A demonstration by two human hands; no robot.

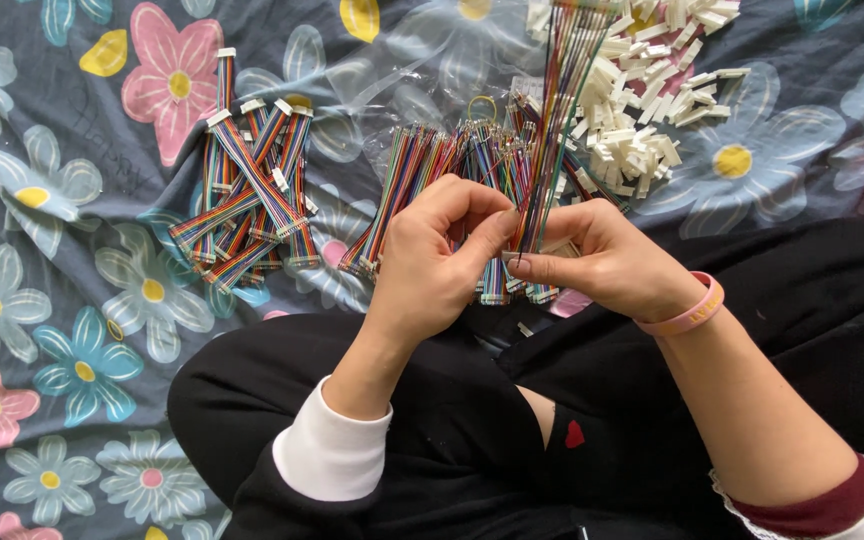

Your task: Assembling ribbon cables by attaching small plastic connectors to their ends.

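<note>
My left hand (pixel 442 255) and my right hand (pixel 607 262) meet in front of me, both pinching the lower end of a flat multicoloured ribbon cable (pixel 562 95) that rises to the top edge of the view. A small white connector at the cable's end is mostly hidden between my fingertips. Just beyond my hands lies a bundle of loose rainbow ribbon cables (pixel 452 165). A pink band sits on my right wrist (pixel 690 312).
A pile of finished ribbon cables with white connectors (pixel 252 185) lies to the left. Many small white plastic connectors (pixel 642 100) are heaped at upper right. Everything rests on a flowered grey-blue cloth (pixel 52 300). My crossed legs in black (pixel 472 440) fill the foreground.
</note>
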